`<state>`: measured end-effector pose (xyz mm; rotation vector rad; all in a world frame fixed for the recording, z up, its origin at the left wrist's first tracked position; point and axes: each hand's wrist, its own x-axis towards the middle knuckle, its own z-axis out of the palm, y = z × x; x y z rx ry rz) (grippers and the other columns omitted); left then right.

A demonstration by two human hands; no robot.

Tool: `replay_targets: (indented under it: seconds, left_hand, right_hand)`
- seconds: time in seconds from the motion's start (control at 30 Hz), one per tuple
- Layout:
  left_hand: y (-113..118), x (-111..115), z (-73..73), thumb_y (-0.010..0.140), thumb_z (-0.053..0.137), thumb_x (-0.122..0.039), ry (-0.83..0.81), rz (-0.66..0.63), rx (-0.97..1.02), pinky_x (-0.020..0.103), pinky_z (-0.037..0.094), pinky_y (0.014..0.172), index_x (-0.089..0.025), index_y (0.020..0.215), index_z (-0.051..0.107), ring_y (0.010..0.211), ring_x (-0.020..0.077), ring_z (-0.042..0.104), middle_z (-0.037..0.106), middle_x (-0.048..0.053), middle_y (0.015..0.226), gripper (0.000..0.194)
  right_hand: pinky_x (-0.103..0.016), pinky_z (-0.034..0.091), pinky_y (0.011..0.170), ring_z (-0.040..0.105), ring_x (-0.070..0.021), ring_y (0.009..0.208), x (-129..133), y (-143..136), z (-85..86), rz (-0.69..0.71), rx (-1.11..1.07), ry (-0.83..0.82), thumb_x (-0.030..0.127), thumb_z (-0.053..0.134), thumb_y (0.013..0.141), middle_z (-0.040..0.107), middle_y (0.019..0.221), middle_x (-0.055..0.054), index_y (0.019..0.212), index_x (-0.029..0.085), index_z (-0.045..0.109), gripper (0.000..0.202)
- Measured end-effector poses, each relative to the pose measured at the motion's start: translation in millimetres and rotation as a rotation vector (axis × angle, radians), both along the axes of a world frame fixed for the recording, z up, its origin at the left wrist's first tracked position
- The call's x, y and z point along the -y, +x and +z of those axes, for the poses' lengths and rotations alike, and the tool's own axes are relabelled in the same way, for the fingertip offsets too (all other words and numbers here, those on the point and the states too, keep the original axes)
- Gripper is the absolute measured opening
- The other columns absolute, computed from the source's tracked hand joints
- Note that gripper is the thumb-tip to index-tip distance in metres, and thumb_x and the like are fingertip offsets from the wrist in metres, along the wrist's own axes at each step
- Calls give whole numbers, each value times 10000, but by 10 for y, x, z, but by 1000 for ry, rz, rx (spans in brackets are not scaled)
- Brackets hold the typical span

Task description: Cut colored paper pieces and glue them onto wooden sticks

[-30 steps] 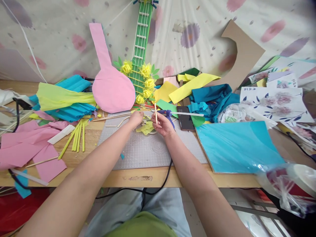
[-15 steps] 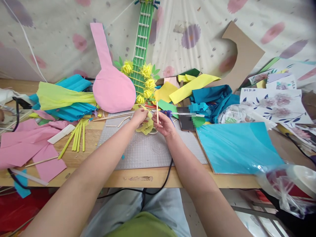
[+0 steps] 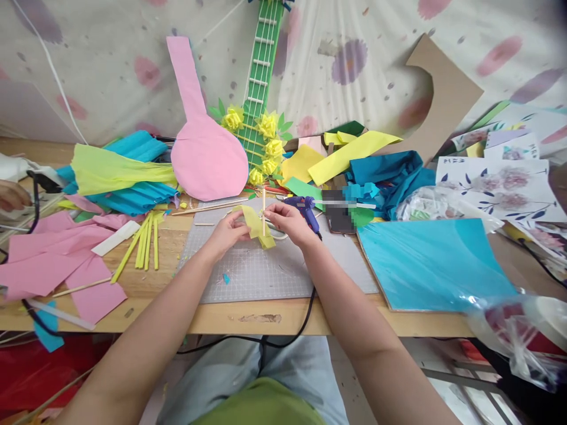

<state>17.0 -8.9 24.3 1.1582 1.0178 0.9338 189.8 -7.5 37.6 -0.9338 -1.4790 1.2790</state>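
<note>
Here, a person's left hand (image 3: pixel 230 232) pinches a yellow strip (image 3: pixel 254 224) in its grip while the right hand (image 3: pixel 287 220), grip closed on a thin stick (image 3: pixel 264 198), holds it upright above the gray cutting mat (image 3: pixel 274 277) on a wooden desk (image 3: pixel 212 320), near a blue glue gun (image 3: pixel 305 208).

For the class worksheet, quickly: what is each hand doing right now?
Left hand: closed on yellow paper.
Right hand: closed on an upright stick.
</note>
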Motion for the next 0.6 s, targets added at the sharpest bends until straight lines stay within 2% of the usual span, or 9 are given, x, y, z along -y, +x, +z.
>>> replay_targets:
  seconds: [0.23, 0.43, 0.6]
  left_hand:
    - [2, 11, -12, 631, 594, -158, 3, -62, -26, 283, 515, 684, -160, 1122, 552, 643, 129, 627, 655, -10, 668, 493]
    - [-33, -6, -46, 632, 613, -184, -10, -126, -68, 284, 527, 664, -175, 1142, 564, 646, 132, 633, 645, -12, 640, 513]
    - [-13, 18, -13, 621, 647, -233, -47, -99, -66, 277, 533, 637, -159, 1139, 573, 664, 148, 644, 660, 14, 680, 528]
  right_hand:
    - [-218, 334, 547, 417, -83, 599, -5, -97, -88, 20, 159, 10, 434, 583, 686, 479, 657, 18, 670, 158, 522, 282]
    - [-222, 329, 536, 413, -86, 573, -35, -96, -145, -54, 275, 53, 413, 565, 686, 489, 645, 15, 684, 157, 529, 259]
    - [-218, 328, 521, 415, -84, 552, -32, -109, -157, -86, 336, 49, 397, 548, 694, 496, 621, 16, 682, 153, 533, 244]
